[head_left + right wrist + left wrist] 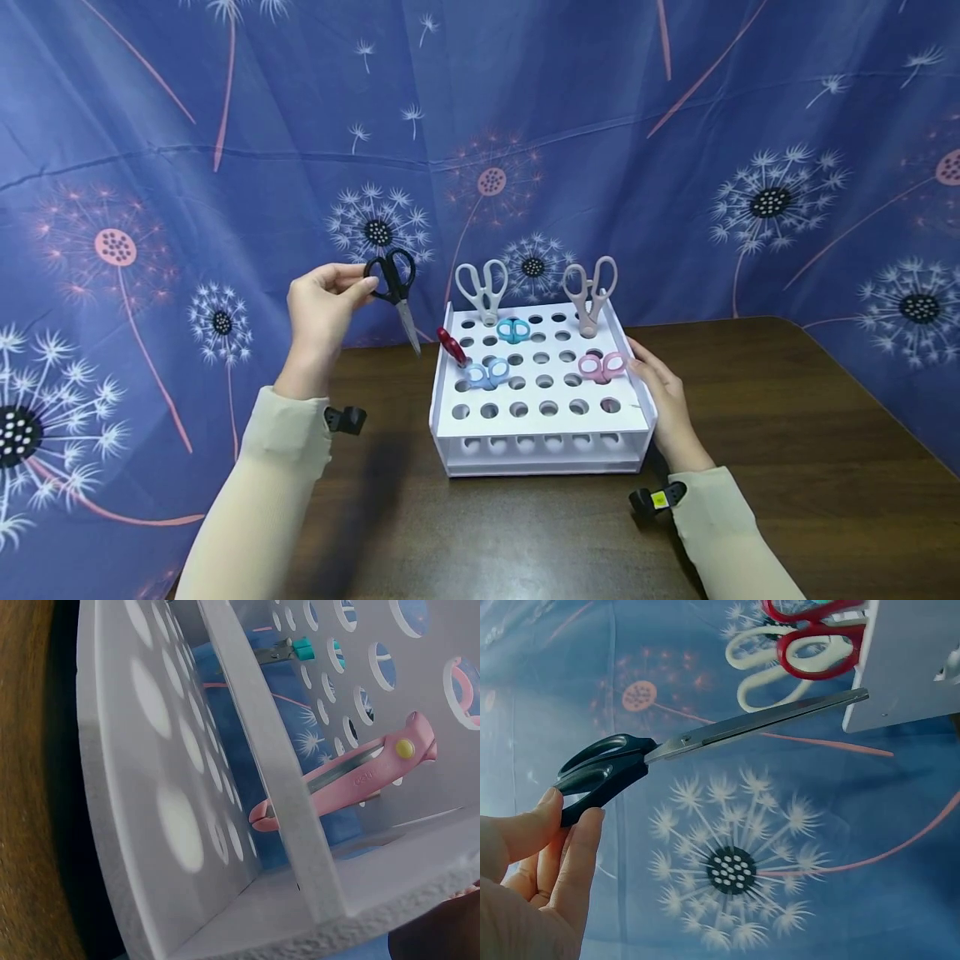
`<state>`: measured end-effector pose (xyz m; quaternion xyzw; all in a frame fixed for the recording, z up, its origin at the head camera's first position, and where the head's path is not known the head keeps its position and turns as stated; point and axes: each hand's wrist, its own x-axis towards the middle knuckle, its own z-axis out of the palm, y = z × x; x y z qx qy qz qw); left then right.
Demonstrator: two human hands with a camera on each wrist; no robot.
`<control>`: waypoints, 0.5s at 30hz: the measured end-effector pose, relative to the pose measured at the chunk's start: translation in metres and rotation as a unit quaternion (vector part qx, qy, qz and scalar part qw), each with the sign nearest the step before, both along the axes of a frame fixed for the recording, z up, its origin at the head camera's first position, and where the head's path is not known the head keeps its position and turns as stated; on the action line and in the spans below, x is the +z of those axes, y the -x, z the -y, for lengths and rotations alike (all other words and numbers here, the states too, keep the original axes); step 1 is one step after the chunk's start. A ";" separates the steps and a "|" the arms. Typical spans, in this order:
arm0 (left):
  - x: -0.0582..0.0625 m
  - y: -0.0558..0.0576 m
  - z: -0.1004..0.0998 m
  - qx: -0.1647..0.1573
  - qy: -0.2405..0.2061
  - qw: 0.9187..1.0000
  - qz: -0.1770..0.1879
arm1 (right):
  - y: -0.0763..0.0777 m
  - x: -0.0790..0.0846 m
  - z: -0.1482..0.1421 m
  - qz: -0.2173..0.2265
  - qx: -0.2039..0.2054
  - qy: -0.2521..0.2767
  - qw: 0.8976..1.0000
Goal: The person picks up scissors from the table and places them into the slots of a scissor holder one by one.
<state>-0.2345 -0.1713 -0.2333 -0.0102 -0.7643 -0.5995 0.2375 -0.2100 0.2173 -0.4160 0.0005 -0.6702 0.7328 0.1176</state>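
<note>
My left hand (pixel 321 310) pinches a pair of black-handled scissors (pixel 394 279) by one finger loop, thumb against fingertips. The scissors hang in the air left of a white rack (pixel 532 423) with rows of round holes, blades slanting down to the right. In the left wrist view the closed blades (pixel 757 724) overlap the rack's edge. My right hand (pixel 667 408) grips the rack's right side panel; in the right wrist view most of that hand is hidden behind the panel. Pink scissors (pixel 602 367) stand in the rack beside it, their pink blade cover (pixel 367 776) showing below the top board.
Also in the rack are red scissors (pixel 452 345), light-blue scissors (pixel 488 373), teal scissors (pixel 513 331), off-white scissors (pixel 483 292) and greyish-beige scissors (pixel 590 296). The rack stands on a brown wooden table (pixel 750 400). Behind hangs a blue dandelion-print cloth (pixel 600 167).
</note>
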 end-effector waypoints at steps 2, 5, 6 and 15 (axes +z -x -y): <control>0.005 -0.001 -0.003 -0.005 0.011 1.000 -0.009 | 0.000 0.001 0.000 0.003 0.000 0.002 1.000; 0.012 -0.003 -0.008 -0.012 0.016 0.999 -0.024 | 0.000 0.003 0.000 0.010 0.000 0.001 1.000; 0.014 -0.004 -0.009 -0.014 0.014 0.999 -0.030 | 0.000 0.003 0.000 0.012 0.001 0.000 1.000; 0.019 -0.019 -0.024 -0.042 0.008 0.996 -0.073 | 0.000 0.001 0.001 0.011 0.004 -0.005 1.000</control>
